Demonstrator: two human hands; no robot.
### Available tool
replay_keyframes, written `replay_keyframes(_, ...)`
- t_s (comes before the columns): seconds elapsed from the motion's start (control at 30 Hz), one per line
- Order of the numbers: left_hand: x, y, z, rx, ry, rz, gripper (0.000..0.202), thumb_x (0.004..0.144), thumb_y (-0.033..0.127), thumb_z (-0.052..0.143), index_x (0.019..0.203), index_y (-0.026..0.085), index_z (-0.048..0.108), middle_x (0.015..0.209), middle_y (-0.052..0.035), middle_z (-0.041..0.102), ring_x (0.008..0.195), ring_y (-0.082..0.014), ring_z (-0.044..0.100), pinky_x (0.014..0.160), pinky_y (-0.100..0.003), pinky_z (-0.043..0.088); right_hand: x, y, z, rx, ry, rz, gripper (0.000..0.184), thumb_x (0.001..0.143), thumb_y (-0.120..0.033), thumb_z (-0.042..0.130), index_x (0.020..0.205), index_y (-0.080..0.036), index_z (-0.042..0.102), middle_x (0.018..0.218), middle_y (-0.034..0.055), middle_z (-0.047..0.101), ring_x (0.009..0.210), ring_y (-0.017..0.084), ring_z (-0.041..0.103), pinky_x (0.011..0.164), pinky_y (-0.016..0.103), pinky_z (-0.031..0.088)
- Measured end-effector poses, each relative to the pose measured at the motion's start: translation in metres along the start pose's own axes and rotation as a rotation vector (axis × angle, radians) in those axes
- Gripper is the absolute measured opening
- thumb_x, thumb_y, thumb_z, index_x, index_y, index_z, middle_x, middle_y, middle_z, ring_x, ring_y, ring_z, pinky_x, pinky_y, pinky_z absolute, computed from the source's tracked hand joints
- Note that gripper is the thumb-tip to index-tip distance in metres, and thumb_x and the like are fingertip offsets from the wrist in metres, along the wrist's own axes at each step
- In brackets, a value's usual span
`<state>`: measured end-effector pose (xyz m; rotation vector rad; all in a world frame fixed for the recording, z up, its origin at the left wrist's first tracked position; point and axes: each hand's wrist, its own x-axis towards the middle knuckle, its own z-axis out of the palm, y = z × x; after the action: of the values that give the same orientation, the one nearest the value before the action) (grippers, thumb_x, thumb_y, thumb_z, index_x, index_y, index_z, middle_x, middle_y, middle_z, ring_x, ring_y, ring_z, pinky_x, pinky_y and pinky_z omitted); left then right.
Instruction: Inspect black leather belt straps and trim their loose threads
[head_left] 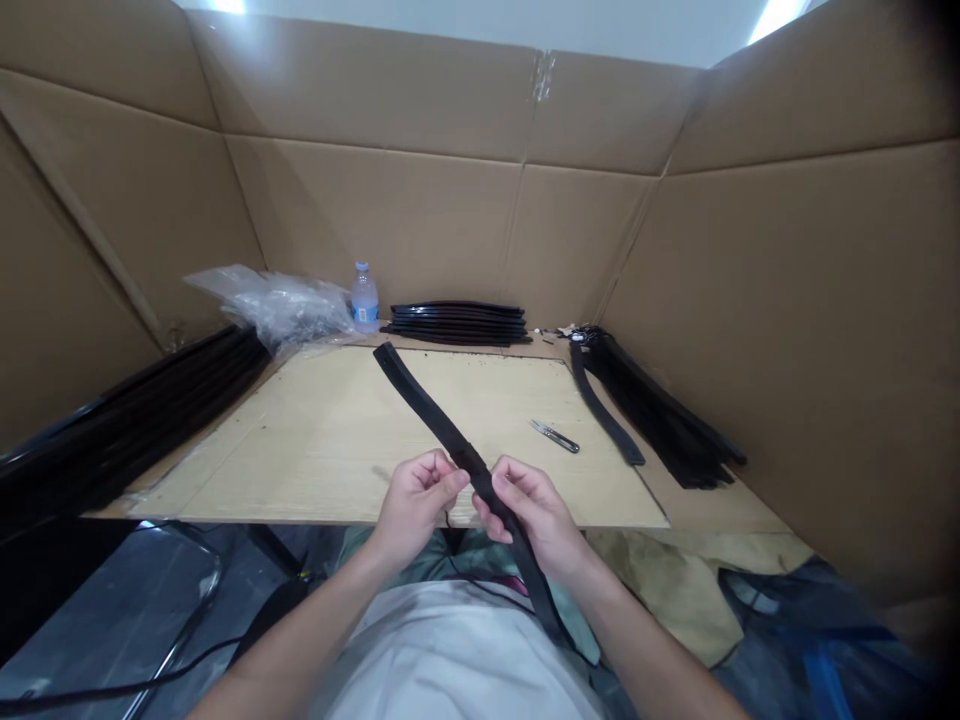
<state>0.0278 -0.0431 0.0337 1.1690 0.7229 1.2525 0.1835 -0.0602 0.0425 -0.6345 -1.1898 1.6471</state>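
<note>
A long black strap-like strip (426, 405) runs slantwise over the front edge of the table, its far end above the board and its near end by my lap. My right hand (534, 508) grips the strip near its middle, thumb on top and fingers beneath. Just left of it, my left hand (421, 500) is closed in a pinch at the strip's edge, by a wider or folded section. Whether a small piece or thread is also between those fingertips cannot be made out. To the right lie thread snips (555, 436) on the board.
Another black strip (604, 410) lies right of the snips, beside a pile of black strips (660, 410). More stacks stand at the back (459, 323) and left (150, 405). A water bottle (365, 298) and clear plastic bags (281, 305) are at the back left. Cardboard walls (375, 190) enclose the table.
</note>
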Motion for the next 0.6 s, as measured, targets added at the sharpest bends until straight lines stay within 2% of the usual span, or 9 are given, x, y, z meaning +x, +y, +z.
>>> replay_keyframes(0.1,-0.005,0.011,0.003,0.049,-0.019,0.005,0.024,0.068,0.027,0.071,0.070,0.013,0.052,0.056,0.0058,0.046,0.049,-0.0038,0.037,0.047,-0.016,0.030,0.000,0.000,-0.002,-0.014,-0.006,-0.053,0.016,0.086,-0.029,0.054,0.079,-0.016,0.048,0.066,0.0016,0.058,0.048,0.006,0.047,0.043,0.017,0.032)
replay_keyframes(0.17,-0.008,0.017,0.006,0.081,-0.012,-0.005,0.026,0.065,0.025,0.073,0.074,0.012,0.052,0.056,0.0070,0.043,0.048,-0.0029,0.034,0.046,-0.015,0.029,0.000,0.000,-0.003,-0.021,-0.008,-0.076,0.013,0.085,-0.027,0.056,0.082,-0.016,0.050,0.065,0.0007,0.058,0.049,0.007,0.049,0.044,0.018,0.035)
replay_keyframes(0.33,-0.013,0.022,0.010,0.079,-0.010,-0.006,0.028,0.064,0.022,0.074,0.072,0.013,0.049,0.054,0.0088,0.035,0.048,-0.0020,0.031,0.045,-0.013,0.028,-0.001,0.001,-0.005,-0.048,-0.027,-0.106,0.017,0.078,-0.020,0.065,0.089,-0.017,0.053,0.069,-0.0006,0.058,0.049,0.008,0.052,0.045,0.019,0.041)
replay_keyframes(0.5,-0.018,0.023,0.015,-0.016,-0.072,-0.070,0.030,0.064,0.022,0.074,0.072,0.015,0.046,0.062,0.0040,0.050,0.053,-0.0070,0.050,0.050,-0.019,0.041,0.000,0.002,-0.003,-0.033,-0.069,-0.081,0.035,0.065,-0.015,0.075,0.093,-0.018,0.053,0.079,0.0022,0.062,0.053,0.010,0.054,0.040,0.021,0.047)
replay_keyframes(0.6,-0.021,0.026,0.017,-0.020,-0.115,-0.094,0.026,0.069,0.024,0.069,0.071,0.015,0.045,0.060,0.0036,0.054,0.049,-0.0081,0.053,0.048,-0.021,0.044,-0.001,0.001,-0.002,-0.067,-0.066,-0.040,0.033,0.061,-0.011,0.076,0.086,-0.015,0.057,0.075,0.0013,0.062,0.054,0.012,0.057,0.042,0.025,0.053)
